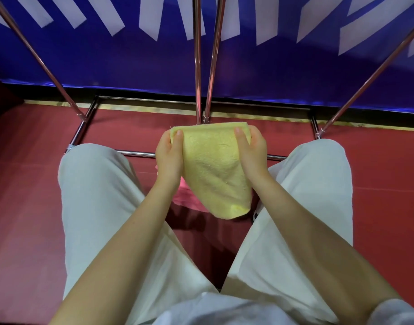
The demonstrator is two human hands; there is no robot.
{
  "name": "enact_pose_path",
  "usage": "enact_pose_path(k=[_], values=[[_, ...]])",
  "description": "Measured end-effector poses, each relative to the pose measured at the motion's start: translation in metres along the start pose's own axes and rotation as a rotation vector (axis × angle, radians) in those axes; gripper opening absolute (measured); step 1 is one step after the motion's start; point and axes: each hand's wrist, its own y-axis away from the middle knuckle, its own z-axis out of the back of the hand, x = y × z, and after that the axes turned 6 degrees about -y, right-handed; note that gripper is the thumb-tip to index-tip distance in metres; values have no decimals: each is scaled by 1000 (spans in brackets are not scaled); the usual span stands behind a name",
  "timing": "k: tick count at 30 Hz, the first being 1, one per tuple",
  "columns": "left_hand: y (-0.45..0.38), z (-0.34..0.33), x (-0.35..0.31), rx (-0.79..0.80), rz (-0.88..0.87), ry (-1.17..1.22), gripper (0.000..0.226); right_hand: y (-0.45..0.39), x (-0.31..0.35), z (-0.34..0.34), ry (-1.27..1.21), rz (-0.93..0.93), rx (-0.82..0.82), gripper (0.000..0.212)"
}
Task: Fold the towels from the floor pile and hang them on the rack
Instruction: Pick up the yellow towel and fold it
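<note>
A yellow towel (pixel 213 167), folded over, hangs in front of me between my knees. My left hand (pixel 169 156) pinches its upper left corner, thumb on top. My right hand (pixel 251 151) grips the upper right corner the same way. The towel's lower end droops to a point. Under it on the red floor lies a pink towel (pixel 187 198), mostly hidden by the yellow one and my left forearm. The metal rack (pixel 197 66) stands just beyond my hands, its poles rising out of view.
The rack's base frame (pixel 135 153) lies on the red floor right before my knees, with slanted poles (pixel 39 57) at left and right. A blue banner with white stripes (pixel 130 55) covers the wall behind. My legs in light trousers (pixel 93 195) flank the towels.
</note>
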Motion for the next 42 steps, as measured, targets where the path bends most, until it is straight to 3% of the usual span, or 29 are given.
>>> enact_pose_path(k=[8,17,26,29,32,35,38,40,42], values=[[-1,-10,6,51,310,304,21,-1,-11,-19,19,-124,-82,26],[4,-23,8,-18,389,327,19,13,-10,-43,-4,-162,-66,14],[12,-29,9,67,316,352,26,30,0,-61,-48,-28,224,1],[9,-25,7,66,327,446,24,29,0,-60,-14,33,299,17],[7,-22,7,83,294,475,25,23,-6,-56,235,269,224,16],[6,-20,7,79,283,442,23,20,-8,-52,309,342,94,28],[7,-17,5,150,260,393,25,18,-7,-46,244,170,159,50],[6,-15,7,182,256,351,28,17,-7,-45,254,-15,244,43],[6,-15,9,185,267,288,29,18,-11,-46,298,-71,242,38]])
